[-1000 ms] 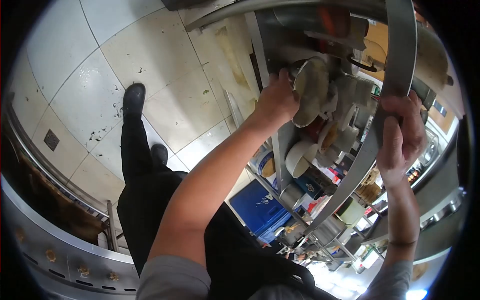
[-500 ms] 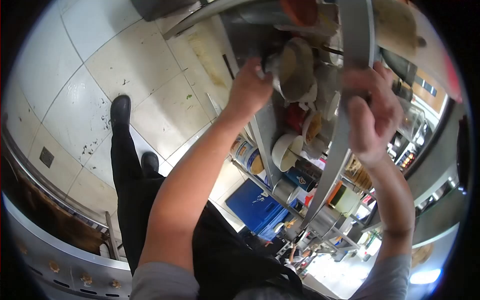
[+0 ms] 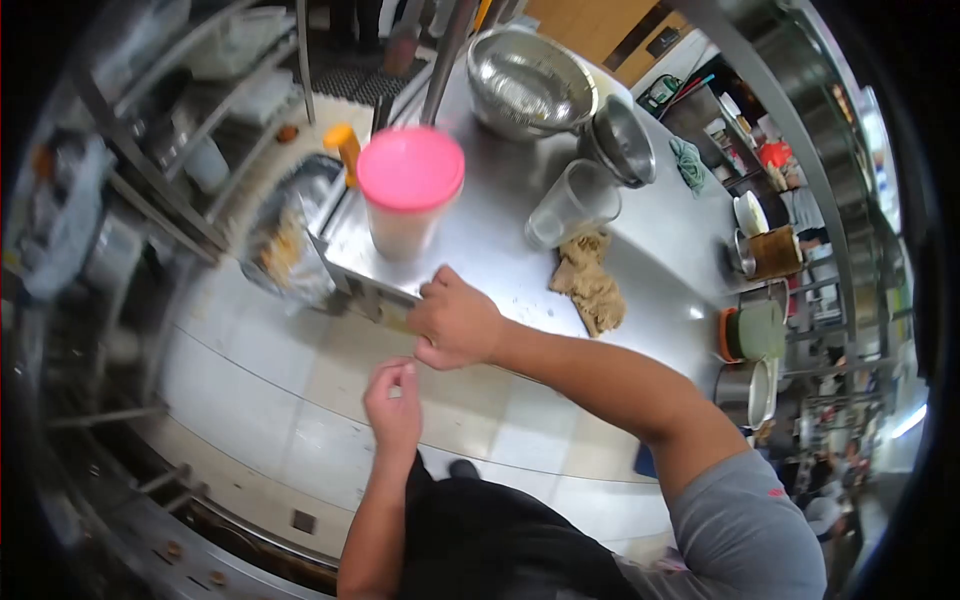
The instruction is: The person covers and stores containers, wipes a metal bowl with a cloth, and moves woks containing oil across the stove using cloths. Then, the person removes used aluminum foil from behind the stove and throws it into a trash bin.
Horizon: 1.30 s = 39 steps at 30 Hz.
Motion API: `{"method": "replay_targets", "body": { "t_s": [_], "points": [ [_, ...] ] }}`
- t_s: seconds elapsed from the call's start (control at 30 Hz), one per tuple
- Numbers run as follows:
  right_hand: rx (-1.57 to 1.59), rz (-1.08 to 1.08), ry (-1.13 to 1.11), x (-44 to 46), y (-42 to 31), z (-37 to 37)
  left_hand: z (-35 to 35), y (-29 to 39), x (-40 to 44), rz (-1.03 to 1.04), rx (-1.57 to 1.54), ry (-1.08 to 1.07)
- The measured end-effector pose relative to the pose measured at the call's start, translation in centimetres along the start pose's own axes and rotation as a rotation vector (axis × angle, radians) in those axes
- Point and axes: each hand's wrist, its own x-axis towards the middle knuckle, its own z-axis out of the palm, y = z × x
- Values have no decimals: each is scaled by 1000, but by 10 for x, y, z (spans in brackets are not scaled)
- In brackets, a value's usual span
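Note:
Over the floor by the near edge of a steel table (image 3: 650, 265), my left hand (image 3: 393, 405) is closed, with its fingers curled and its fingertips close to my right hand (image 3: 455, 322). My right hand is just above it, also closed, its knuckles toward the table edge. Whatever either hand holds is too small or hidden to make out. Nearest to them on the table stands a tub with a pink lid (image 3: 411, 168). Farther right are a clear container (image 3: 575, 205) and a crumpled brown cloth (image 3: 590, 283).
A large metal colander (image 3: 530, 82) and a metal bowl (image 3: 622, 140) sit at the table's back. Left of the table, a plastic-lined bin (image 3: 290, 235) holds scraps. Wire racks (image 3: 215, 120) stand at far left. Pots (image 3: 742, 392) are at right.
The view has swung from the low shelf to the tabletop. My hands have left the shelf, its rail and the bowl there, and are now close together in front of the table.

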Motion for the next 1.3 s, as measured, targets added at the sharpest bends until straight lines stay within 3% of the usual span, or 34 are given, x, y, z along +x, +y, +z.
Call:
{"method": "replay_targets", "body": {
  "t_s": [0.03, 0.13, 0.27, 0.33, 0.37, 0.43, 0.5, 0.67, 0.8, 0.83, 0.87, 0.93, 0.97, 1.0, 1.03, 1.1, 1.2, 1.27, 1.3],
  "points": [
    [36, -13, 21, -1, -1, -1, -21, 35, 15, 196, 120, 91],
    [61, -19, 82, 0, -5, -8, -42, 163, 80, 598, 438, 56],
    [57, 60, 92, -4, -12, -6, -2, 255, 151, 841, 806, -137],
    [62, 122, 119, -12, -27, -6, 23, 241, 179, 651, 1233, -325],
    [109, 227, 111, -19, -40, -8, 29, 240, 181, 675, 1234, -339],
    [159, 353, 120, -39, -63, -12, 42, 237, 185, 447, 1234, -509],
    [412, 454, 290, -78, -92, -7, 50, 235, 183, 495, 1306, -532],
    [618, 853, 93, -208, -152, 32, 55, 237, 187, 585, 1314, -584],
    [772, 1226, -22, -287, -195, 27, 50, 254, 151, 633, 1040, -698],
    [773, 1250, 142, -304, -205, 37, 55, 278, 119, 541, 918, -791],
    [987, 1326, 311, -311, -212, 33, 56, 274, 108, 489, 788, -876],
    [740, 1269, 747, -312, -211, 53, 72, 270, 71, 405, 474, -1097],
    [1325, 1286, 1065, -301, -228, -26, 90, 278, 51, 443, 568, -1251],
    [1339, 1064, 1403, -301, -229, -51, 112, 283, 25, 487, 677, -1376],
    [1290, 906, 1518, -306, -229, -64, 136, 285, -11, 524, 637, -1430],
    [1166, 760, 1640, -331, -240, -92, 174, 294, -89, 292, 388, -1538],
    [735, 954, 1840, -380, -273, -117, 214, 327, -192, 541, 386, -1721],
    [1002, 788, 2253, -431, -300, -123, 236, 353, -266, 640, 316, -1792],
    [946, 796, 2273, -458, -319, -128, 247, 364, -299, 933, 275, -1870]
  ]
}}
